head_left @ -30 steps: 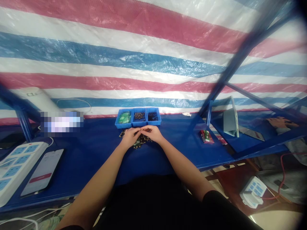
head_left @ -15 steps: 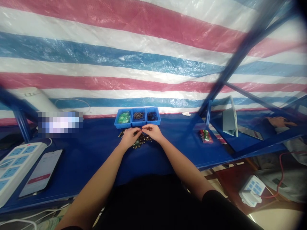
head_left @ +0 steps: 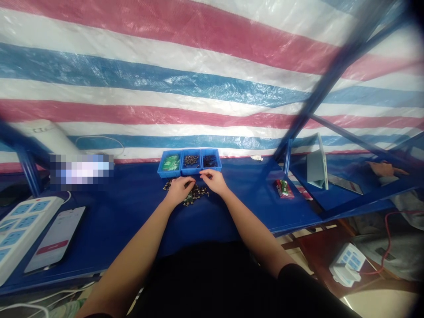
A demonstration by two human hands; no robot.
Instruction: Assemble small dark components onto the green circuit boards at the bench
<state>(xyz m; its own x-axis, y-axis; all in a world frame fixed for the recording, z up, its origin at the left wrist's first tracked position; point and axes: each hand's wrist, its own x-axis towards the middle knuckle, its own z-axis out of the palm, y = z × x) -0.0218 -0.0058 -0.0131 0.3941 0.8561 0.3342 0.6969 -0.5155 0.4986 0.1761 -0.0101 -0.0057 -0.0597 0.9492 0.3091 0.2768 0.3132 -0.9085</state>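
Note:
My left hand is closed in a pinch over the left side of a pile of small brass-and-black parts. What its fingertips hold is too small to make out. My right hand hovers by the pile's right side, thumb and fingers drawn together; anything between them is too tiny to name. Just beyond both hands stand three joined blue bins. Green pieces fill the left bin, small brass-coloured parts lie in the middle bin, and dark parts are in the right bin.
To the left lie a phone and a white power strip. A small red-and-green box sits on the right. Past the blue frame post stand a tablet and another person's hand.
My right hand has moved slightly up and to the right, opening a gap between it and my left hand. My left hand stays almost in place.

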